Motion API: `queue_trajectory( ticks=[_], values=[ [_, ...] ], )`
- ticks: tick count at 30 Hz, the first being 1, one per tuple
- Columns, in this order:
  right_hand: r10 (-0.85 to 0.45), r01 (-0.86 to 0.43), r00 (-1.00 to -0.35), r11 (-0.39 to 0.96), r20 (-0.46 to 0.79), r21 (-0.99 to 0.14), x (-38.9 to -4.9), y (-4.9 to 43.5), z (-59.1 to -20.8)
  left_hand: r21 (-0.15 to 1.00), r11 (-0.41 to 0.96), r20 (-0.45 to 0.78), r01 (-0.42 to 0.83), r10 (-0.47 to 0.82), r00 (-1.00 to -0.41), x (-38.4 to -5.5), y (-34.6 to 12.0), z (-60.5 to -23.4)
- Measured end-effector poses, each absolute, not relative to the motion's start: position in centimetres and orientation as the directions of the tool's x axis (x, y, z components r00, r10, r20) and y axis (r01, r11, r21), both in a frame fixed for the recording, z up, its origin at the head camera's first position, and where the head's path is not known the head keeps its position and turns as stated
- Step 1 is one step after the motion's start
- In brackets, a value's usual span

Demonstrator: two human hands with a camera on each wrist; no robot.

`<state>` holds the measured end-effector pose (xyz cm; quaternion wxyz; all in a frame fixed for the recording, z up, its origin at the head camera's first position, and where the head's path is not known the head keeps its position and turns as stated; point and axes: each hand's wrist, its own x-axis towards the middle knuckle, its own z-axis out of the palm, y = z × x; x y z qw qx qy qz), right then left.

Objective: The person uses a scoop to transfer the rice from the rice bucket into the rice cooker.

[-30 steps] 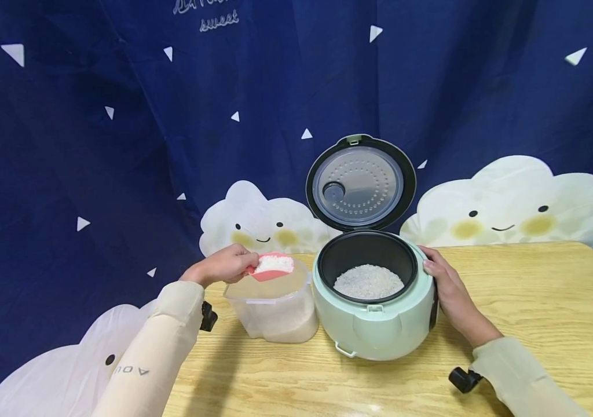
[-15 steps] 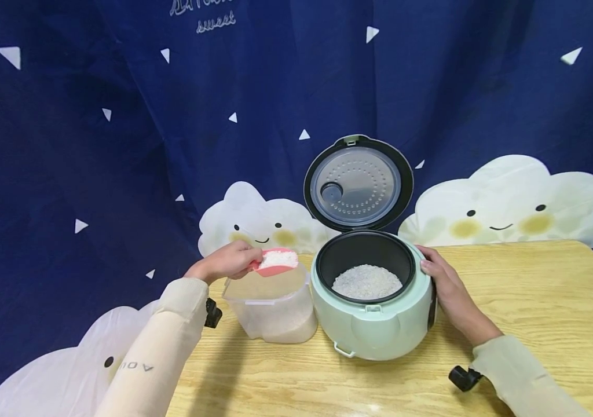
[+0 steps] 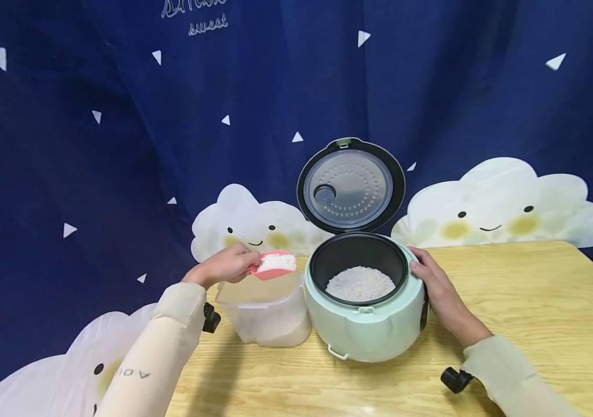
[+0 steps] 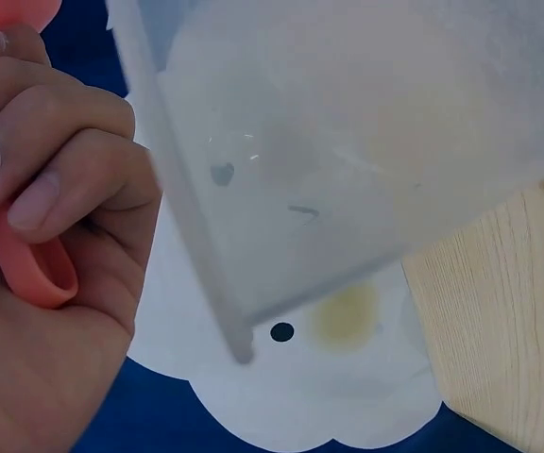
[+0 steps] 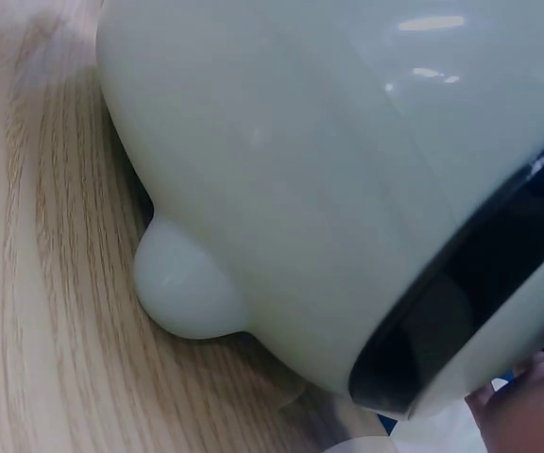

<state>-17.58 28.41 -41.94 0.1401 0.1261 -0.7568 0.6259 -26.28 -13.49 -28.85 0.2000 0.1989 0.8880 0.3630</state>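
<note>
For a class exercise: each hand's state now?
Left hand: closed, holding a pink plastic scoop.
Right hand: touching mint-green round rice cooker; grip unclear.

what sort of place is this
Probably an indoor tabletop setup rather than a working kitchen: a dark blue cloud-print cloth hangs behind a wooden table, where an open rice cooker and a plastic container stand.

Table (image 3: 526,307): pale yellow wood grain, glossy near side, far right corner rounded. On it, bin (image 3: 267,327), see-through plastic, standing left; cooker (image 3: 366,336), light green, right of it, just beside, can't tell if touching. Shadow (image 3: 213,370) runs down near left, from beside bin.
</note>
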Motion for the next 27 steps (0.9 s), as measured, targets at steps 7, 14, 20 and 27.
queue_trajectory(
  ticks=[7,14,20,27],
  values=[
    [0.001,-0.334,-0.939,0.223,0.343,-0.916,-17.5,28.5,-41.8,0.714,0.67,-0.219,0.201,0.487,-0.845,-26.4,-13.4,-28.7],
    [0.008,-0.33,-0.94,0.222,0.341,-0.917,-17.8,28.2,-41.9,0.714,0.669,-0.222,0.205,0.495,-0.84,-26.4,-13.2,-28.8],
    [0.006,-0.322,-0.943,0.226,0.331,-0.919,-17.6,28.0,-41.8,0.721,0.654,-0.214,0.23,0.525,-0.824,-26.4,-12.5,-28.4],
    [0.007,-0.345,-0.935,0.211,0.355,-0.914,-17.7,28.2,-41.9,0.722,0.644,-0.195,0.253,0.54,-0.818,-26.5,-11.2,-28.0]
  ],
)
